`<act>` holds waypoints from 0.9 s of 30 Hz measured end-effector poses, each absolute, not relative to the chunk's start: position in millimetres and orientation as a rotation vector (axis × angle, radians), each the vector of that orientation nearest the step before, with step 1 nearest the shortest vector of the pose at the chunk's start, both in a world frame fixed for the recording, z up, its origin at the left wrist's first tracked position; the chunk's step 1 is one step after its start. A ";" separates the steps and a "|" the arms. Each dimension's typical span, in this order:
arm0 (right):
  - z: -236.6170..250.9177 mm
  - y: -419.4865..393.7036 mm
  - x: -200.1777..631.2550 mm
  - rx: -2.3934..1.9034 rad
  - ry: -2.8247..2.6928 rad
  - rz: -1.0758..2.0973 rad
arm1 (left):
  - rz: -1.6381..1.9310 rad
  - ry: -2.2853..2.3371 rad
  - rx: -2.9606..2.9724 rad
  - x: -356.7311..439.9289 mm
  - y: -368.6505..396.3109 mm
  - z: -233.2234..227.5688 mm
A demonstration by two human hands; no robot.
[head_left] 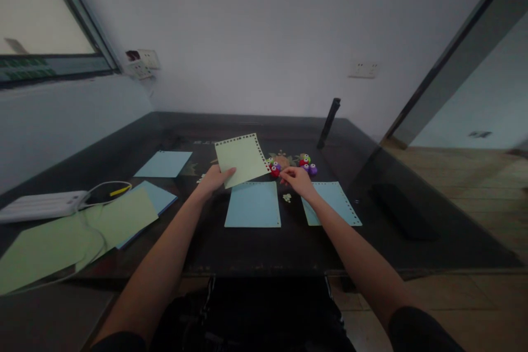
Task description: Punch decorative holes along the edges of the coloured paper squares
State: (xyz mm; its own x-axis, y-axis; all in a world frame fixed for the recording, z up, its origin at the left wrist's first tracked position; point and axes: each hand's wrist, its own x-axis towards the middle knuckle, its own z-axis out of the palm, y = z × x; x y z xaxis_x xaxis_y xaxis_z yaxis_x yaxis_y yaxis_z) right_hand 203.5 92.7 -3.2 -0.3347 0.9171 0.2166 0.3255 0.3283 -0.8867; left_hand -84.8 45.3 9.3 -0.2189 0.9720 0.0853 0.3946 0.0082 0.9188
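Head view: left hand pinches green sheet; right hand grip unclear, punches blurred.

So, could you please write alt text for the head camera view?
At a dark table, the left hand holds up a green sheet with punched edges, while the right hand touches small colourful punches. Blue sheets lie below the hands.

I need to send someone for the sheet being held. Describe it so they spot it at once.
On the dark table, look past the blue sheet at the middle. The left hand holds a green sheet tilted up; it alone is raised, with punched holes along its edges.
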 end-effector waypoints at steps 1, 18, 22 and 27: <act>-4.2 94.3 203.9 -1.121 -1.851 0.956 | 1.202 1.658 1.411 -84.7 45.3 9.0; -6.2 141.6 189.4 -1.427 -2.020 0.508 | 1.200 1.625 1.432 -85.2 44.1 8.6; -10.2 144.8 184.1 -1.474 -2.048 0.453 | 1.192 1.637 1.443 -85.9 44.1 9.6; -7.2 146.0 180.4 -1.462 -2.090 0.457 | 1.206 1.665 1.429 -84.6 42.7 13.8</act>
State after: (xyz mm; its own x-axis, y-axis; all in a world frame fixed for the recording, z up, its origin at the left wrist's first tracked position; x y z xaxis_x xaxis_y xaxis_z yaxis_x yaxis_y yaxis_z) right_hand 180.4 146.0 -7.2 -0.2628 0.9351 0.2375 0.7505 0.3529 -0.5588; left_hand -84.6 42.7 13.8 -0.2160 0.9713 0.1000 0.3979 -0.0059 0.9174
